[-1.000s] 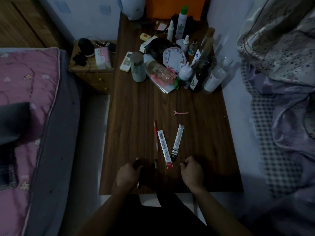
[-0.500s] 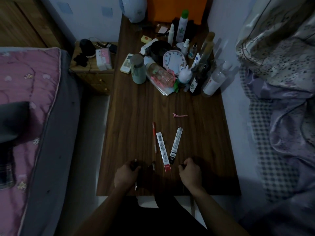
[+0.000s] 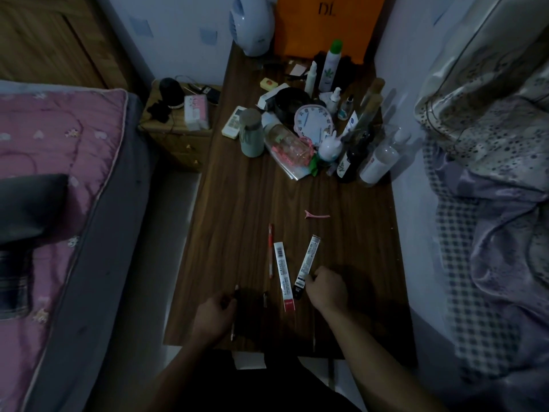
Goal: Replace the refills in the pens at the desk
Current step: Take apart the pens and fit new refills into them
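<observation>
On the dark wooden desk (image 3: 237,221) lie a red pen (image 3: 270,251), a long refill pack with a red end (image 3: 283,275) and a second pack with a black end (image 3: 306,261). A small dark pen part (image 3: 265,299) rests between my hands. My left hand (image 3: 214,316) is closed around a thin dark pen near the desk's front edge, with the pen sticking out above and below the fist. My right hand (image 3: 326,288) has its fingers curled against the lower end of the black-ended pack. The dim light hides whether it grips the pack.
A pink hair clip (image 3: 316,216) lies beyond the packs. Bottles, a round clock (image 3: 312,123), a lidded cup (image 3: 251,133) and a remote crowd the far half of the desk. A bed (image 3: 59,203) is on the left, and bedding (image 3: 490,203) on the right.
My right hand has moved forward to the lower end of the black-ended refill pack. My left hand stays closed on the dark pen in about the same place.
</observation>
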Demonstrator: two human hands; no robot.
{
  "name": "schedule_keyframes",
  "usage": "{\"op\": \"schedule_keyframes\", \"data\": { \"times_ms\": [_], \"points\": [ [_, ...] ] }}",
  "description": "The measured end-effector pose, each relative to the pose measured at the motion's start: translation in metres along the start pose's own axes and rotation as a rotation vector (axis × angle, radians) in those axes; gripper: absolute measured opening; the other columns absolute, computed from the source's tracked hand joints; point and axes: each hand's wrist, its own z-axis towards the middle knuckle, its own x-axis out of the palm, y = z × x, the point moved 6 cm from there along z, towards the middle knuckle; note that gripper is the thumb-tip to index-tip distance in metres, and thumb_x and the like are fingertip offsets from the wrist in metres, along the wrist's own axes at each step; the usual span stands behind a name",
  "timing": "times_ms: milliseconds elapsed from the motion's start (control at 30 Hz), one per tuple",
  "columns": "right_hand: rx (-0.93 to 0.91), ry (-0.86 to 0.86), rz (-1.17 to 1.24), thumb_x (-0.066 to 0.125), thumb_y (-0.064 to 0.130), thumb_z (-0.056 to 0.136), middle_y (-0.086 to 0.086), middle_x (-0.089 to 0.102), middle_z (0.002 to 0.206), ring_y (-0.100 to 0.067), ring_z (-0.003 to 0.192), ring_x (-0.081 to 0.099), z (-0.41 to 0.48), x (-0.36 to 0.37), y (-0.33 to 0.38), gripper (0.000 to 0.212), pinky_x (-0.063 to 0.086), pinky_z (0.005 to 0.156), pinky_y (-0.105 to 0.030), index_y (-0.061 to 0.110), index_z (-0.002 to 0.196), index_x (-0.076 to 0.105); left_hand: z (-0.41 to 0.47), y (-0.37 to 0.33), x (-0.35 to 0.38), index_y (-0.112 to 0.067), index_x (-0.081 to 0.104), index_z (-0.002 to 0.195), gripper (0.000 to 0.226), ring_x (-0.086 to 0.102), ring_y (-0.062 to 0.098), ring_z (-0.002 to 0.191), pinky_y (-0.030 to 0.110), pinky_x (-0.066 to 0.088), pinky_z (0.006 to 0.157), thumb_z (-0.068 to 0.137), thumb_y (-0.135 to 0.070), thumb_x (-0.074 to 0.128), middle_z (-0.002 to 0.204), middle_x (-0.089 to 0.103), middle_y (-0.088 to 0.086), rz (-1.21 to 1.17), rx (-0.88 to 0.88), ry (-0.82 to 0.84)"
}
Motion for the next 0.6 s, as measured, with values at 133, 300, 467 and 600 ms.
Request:
{"op": "schedule_keyframes", "data": {
  "times_ms": [133, 300, 467, 600],
  "points": [
    [0.078, 0.000, -0.002, 0.062, 0.052, 0.089, 0.007, 0.060, 0.066, -0.009, 0.057, 0.058, 0.017, 0.002, 0.011, 0.034, 0.042, 0.049, -0.023, 0.022, 0.074, 0.059, -0.010, -0.014, 0.001, -0.040, 0.057, 0.074, 0.015, 0.062, -0.008, 0.055, 0.008, 0.038, 0.041, 0.088, -0.033, 0.061, 0.061, 0.064, -0.019, -0.054, 0.039, 0.011],
    [0.134, 0.033, 0.009, 0.071, 0.047, 0.085, 0.002, 0.066, 0.075, -0.015, 0.066, 0.064, 0.031, 0.006, 0.016, 0.028, 0.050, 0.055, -0.027, 0.019, 0.085, 0.066, -0.021, -0.029, 0.005, -0.037, 0.059, 0.084, 0.006, 0.064, -0.003, 0.055, 0.011, 0.042, 0.046, 0.089, -0.033, 0.060, 0.067, 0.066, -0.014, -0.090, 0.063, 0.030],
    [0.211, 0.110, 0.137, 0.073, 0.036, 0.085, 0.001, 0.067, 0.079, -0.015, 0.061, 0.058, 0.039, 0.010, 0.013, 0.022, 0.037, 0.047, -0.023, 0.016, 0.093, 0.070, -0.024, -0.042, 0.006, -0.039, 0.057, 0.091, 0.008, 0.060, -0.012, 0.066, 0.008, 0.043, 0.052, 0.092, -0.031, 0.059, 0.076, 0.064, -0.020, -0.109, 0.109, 0.063],
    [0.217, 0.157, 0.264, 0.064, 0.029, 0.087, -0.001, 0.068, 0.084, -0.012, 0.058, 0.057, 0.041, 0.007, 0.010, 0.019, 0.035, 0.047, -0.020, 0.014, 0.096, 0.070, -0.024, -0.050, 0.004, -0.029, 0.064, 0.094, 0.008, 0.064, -0.006, 0.072, 0.011, 0.045, 0.057, 0.093, -0.034, 0.059, 0.084, 0.069, -0.013, -0.160, 0.124, 0.086]
  ]
}}
